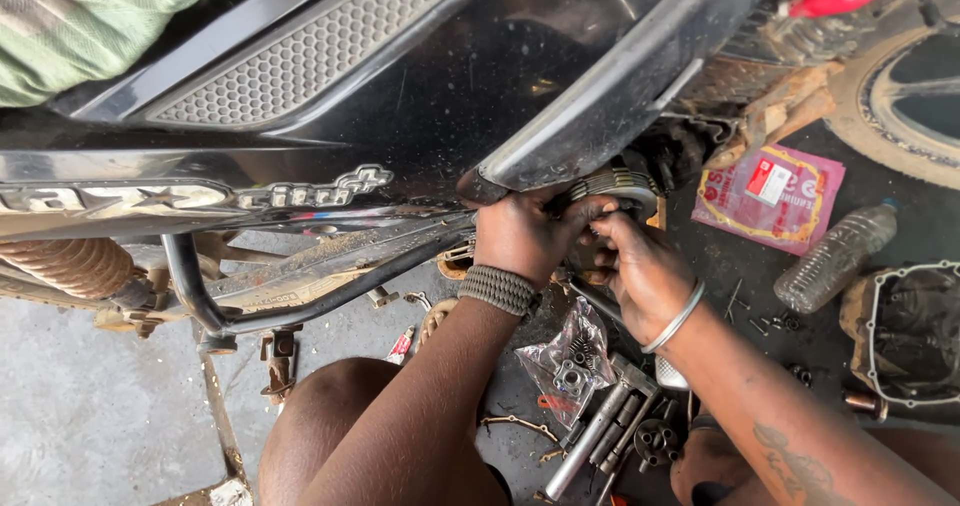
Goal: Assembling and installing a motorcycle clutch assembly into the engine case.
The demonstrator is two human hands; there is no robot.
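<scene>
My left hand (520, 231), with a woven band at the wrist, reaches under the black motorcycle body (420, 106) and grips the round ribbed clutch assembly (618, 184) at the engine's side. My right hand (645, 271), a metal bangle on its wrist, holds the same assembly from below, fingers curled against it. The lower part of the assembly is hidden behind both hands.
A clear plastic bag of small parts (570, 361) and metal tools (600, 431) lie on the oily floor below my hands. A pink packet (775, 201), a plastic bottle (835, 256) and an engine cover (915, 331) sit to the right. A rusty spring (70, 266) is at left.
</scene>
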